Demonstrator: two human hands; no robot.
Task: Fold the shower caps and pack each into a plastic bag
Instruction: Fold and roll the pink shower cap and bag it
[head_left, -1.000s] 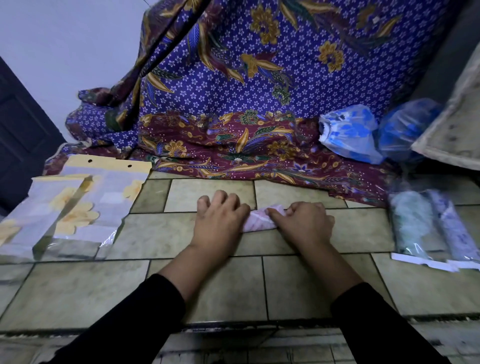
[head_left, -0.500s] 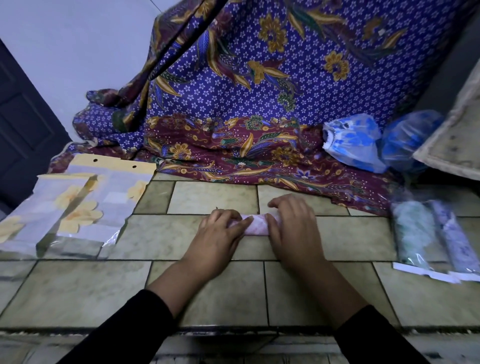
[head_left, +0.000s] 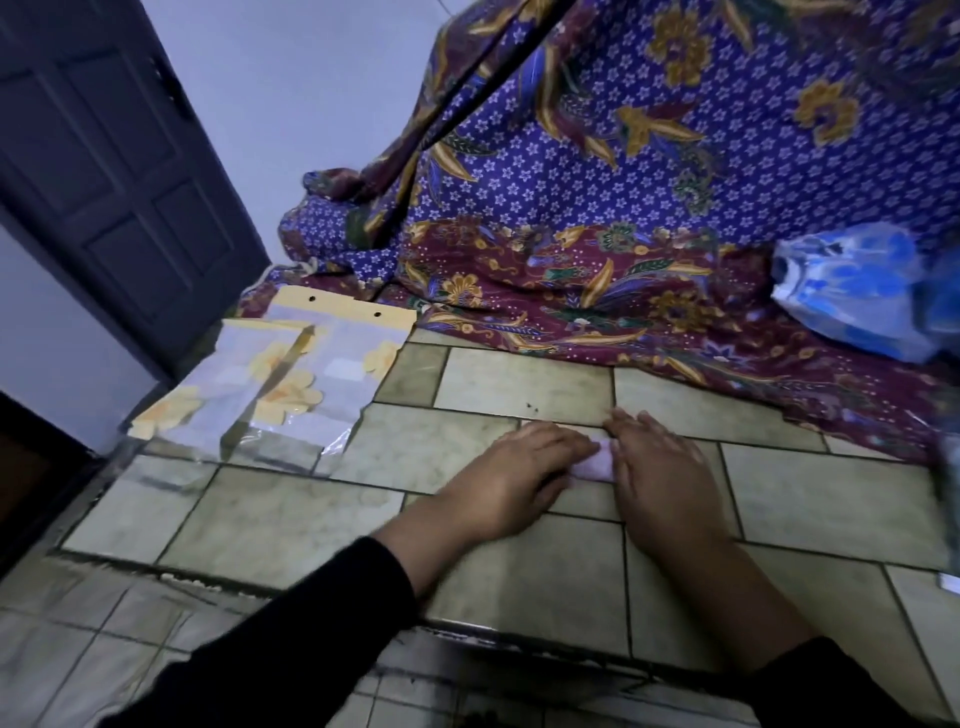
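Observation:
A small pink folded shower cap (head_left: 597, 464) lies on the tiled ledge, only a narrow strip of it showing between my hands. My left hand (head_left: 519, 475) presses flat on its left part, fingers together. My right hand (head_left: 660, 467) lies palm down over its right part. A stack of clear plastic bags (head_left: 270, 384) with yellow flower prints and a yellow header card rests on the ledge to the left. At the right, a blue-and-white shower cap (head_left: 852, 291) sits loose on the cloth.
A purple and maroon batik cloth (head_left: 623, 218) drapes across the back and over the ledge's far edge. A dark door (head_left: 104, 171) stands at the left. The tiled ledge (head_left: 291, 519) drops to a lower tiled floor at the front.
The camera has swung left, so the packed bags at the right have left the view. My hands have closed in over the pink cap, covering more of it.

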